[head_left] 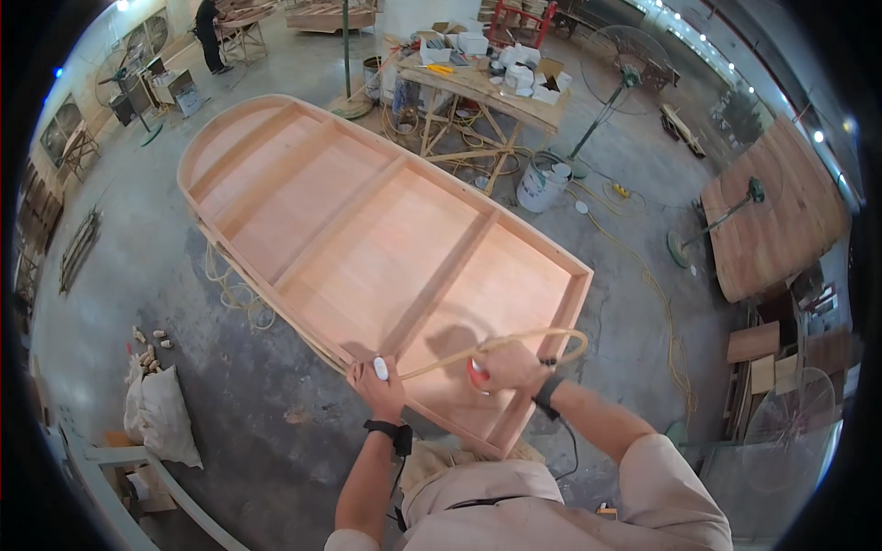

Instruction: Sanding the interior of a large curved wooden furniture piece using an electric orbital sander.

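A large pale wooden frame point(367, 241) with one rounded end lies in front of me, divided by crosspieces over a flat panel. My left hand point(377, 389) is closed at its near left rim, where a tan hose point(441, 360) runs in under the thumb. A white oval piece point(381, 368) shows at the fingers; what it belongs to is unclear. Over the near compartment, my right hand point(513, 367) is wrapped round a red-edged hand tool point(478, 374), mostly hidden by the fingers. The hose loops out past the right wrist and back toward the left hand.
Beyond the frame stands a cluttered workbench point(514, 106), with a white bucket point(544, 184) beside it. Fans point(627, 78) stand around. Right, a wooden panel point(776, 216) leans; left, a white sack point(163, 413) sits. Yellow hoses point(675, 321) cross the floor. A person point(209, 37) works far off.
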`<state>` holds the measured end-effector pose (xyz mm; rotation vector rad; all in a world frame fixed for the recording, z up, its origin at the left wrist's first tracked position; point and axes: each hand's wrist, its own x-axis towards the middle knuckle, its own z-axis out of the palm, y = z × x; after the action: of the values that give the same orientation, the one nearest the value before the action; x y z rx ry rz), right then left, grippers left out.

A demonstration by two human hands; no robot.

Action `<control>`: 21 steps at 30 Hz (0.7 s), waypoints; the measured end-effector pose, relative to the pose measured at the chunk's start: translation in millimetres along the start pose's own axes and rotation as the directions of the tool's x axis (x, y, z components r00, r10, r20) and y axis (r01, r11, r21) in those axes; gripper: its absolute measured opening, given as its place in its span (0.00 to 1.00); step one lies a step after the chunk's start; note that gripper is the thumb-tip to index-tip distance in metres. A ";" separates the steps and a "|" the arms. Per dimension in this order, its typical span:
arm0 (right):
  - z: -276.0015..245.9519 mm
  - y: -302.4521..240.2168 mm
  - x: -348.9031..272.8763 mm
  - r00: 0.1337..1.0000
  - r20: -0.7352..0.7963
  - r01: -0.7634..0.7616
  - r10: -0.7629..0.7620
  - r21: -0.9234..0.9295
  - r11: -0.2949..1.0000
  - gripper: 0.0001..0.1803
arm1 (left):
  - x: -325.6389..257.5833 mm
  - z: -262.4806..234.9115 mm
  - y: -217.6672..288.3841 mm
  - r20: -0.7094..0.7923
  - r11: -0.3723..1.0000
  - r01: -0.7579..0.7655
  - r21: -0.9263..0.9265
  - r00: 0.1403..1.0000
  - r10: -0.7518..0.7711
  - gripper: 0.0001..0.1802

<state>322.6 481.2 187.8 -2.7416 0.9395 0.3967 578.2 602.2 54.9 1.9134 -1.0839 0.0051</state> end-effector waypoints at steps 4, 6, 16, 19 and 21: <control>31.6 93.5 17.6 0.876 -0.454 0.072 -0.162 -0.210 0.975 0.28 | -7.3 2.0 7.4 0.039 1.000 0.014 -0.002 0.999 -0.014 0.18; 34.9 96.3 13.1 0.793 -0.599 0.076 -0.112 -0.084 0.994 0.30 | -6.5 5.0 20.6 -0.058 0.993 0.107 -0.057 0.992 -0.111 0.17; 70.0 190.5 -176.5 0.919 -0.051 0.246 -0.390 0.849 0.467 0.25 | -54.0 23.8 101.3 -0.178 0.936 0.341 -0.085 0.919 -0.351 0.16; 78.2 262.5 -201.4 0.969 -0.168 0.240 -0.180 0.811 0.534 0.22 | -76.3 28.8 131.5 -0.166 0.891 0.385 -0.240 0.888 -0.428 0.18; 61.0 306.1 -198.8 0.990 -0.035 0.105 -0.139 0.838 0.536 0.22 | -92.8 30.3 148.1 -0.142 0.790 0.496 -0.362 0.808 -0.572 0.17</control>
<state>-30.6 374.6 158.8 -1.8545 0.6555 -0.0590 408.1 613.9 103.8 1.8101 -0.3149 -0.2328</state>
